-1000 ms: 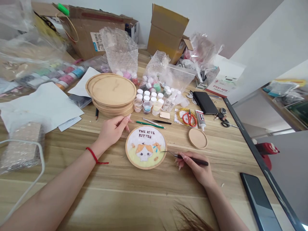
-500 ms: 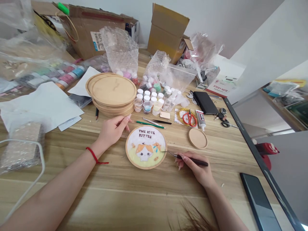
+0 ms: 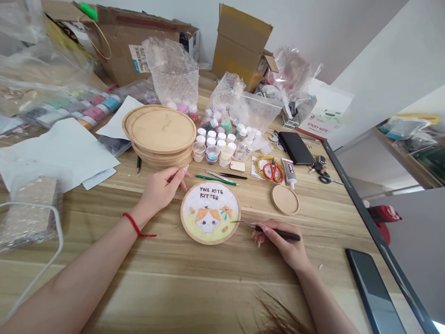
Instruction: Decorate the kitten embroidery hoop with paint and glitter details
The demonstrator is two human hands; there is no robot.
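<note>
Barely moved, my right hand (image 3: 281, 243) stays clamped on the pick (image 3: 281, 234) over the hoop (image 3: 210, 212), left hand (image 3: 160, 190) curled beside it; a planted wrist steadies the tip.

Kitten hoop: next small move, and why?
Probably settle the left hand fingertips onto the rim of the wooden hoop first. The black-handled tool in the right hand has its thin metal tip right at the hoop's right side, while those fingertips sit beside the rim, not clearly on it, so the hoop looks unsteadied.
</note>
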